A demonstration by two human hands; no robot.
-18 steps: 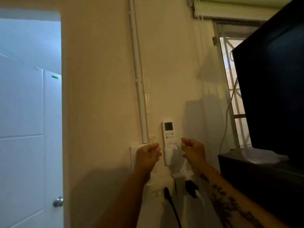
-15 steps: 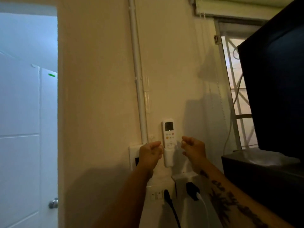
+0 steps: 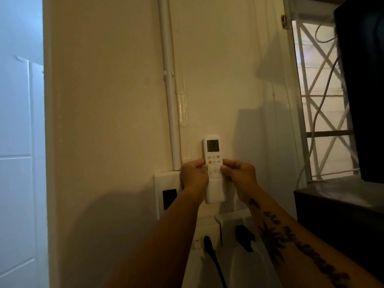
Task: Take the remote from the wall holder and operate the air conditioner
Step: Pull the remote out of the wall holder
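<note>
Pinching the remote (image 3: 213, 154) between the fingers of our left hand (image 3: 194, 176) and right hand (image 3: 239, 173), we find it seated in the wall holder (image 3: 215, 192); lifting out and operating remain.

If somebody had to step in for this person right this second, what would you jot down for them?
Left hand: fingertips pinching the left edge of the white rectangular air-conditioner remote.
Right hand: fingertips pinching its right edge.
Remote: upright, its lower part in the white plastic wall holder, screen and coloured buttons showing above.
Done: both hands have reached it and gripped.
Left: lift it straight up out of the holder, then aim it and press a button. The air conditioner itself is out of view.
</note>
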